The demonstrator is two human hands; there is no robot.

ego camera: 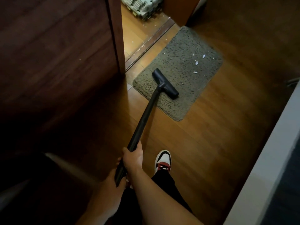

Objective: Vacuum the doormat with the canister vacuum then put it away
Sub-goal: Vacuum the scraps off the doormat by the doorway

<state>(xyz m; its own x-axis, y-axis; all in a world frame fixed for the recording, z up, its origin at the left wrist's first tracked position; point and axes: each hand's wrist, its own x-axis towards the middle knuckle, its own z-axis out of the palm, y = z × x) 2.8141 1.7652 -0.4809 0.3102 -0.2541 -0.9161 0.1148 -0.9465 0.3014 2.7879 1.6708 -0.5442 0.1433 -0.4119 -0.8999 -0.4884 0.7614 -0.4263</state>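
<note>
Item: canister-vacuum wand [142, 120], a matt black straight tube. Its long axis runs from the hands at the near left, up and to the right, to the doormat. It ends in a black T-shaped floor nozzle [165, 83] that points away from the person. The nozzle's bar lies crosswise to the wand, roughly parallel to the doormat's near short edge and just inside it, resting on the pile. Doormat [181, 51]: a grey-brown shaggy rectangle with rounded corners. It lies flat on the wooden floor [219, 127] with its long axis slanting from the near left to the far right, and its far corner is close to the doorway. A few white scraps [196, 62] are scattered on the pile toward the mat's right long edge, well apart from the nozzle. Right hand [133, 157]: fingers and thumb are wrapped round the wand, above its near end. Left hand [111, 177]: sits beneath the wand's near end in shadow, and the tube hides the fingers, so their curl cannot be told. Other items: a white, red and black sneaker [163, 159] on the floor just right of the hands; a dark wooden door [56, 62] at the left; a threshold strip [149, 43] beyond the mat's left long edge; a stack of grey moulded trays [142, 5] past the threshold.
</note>
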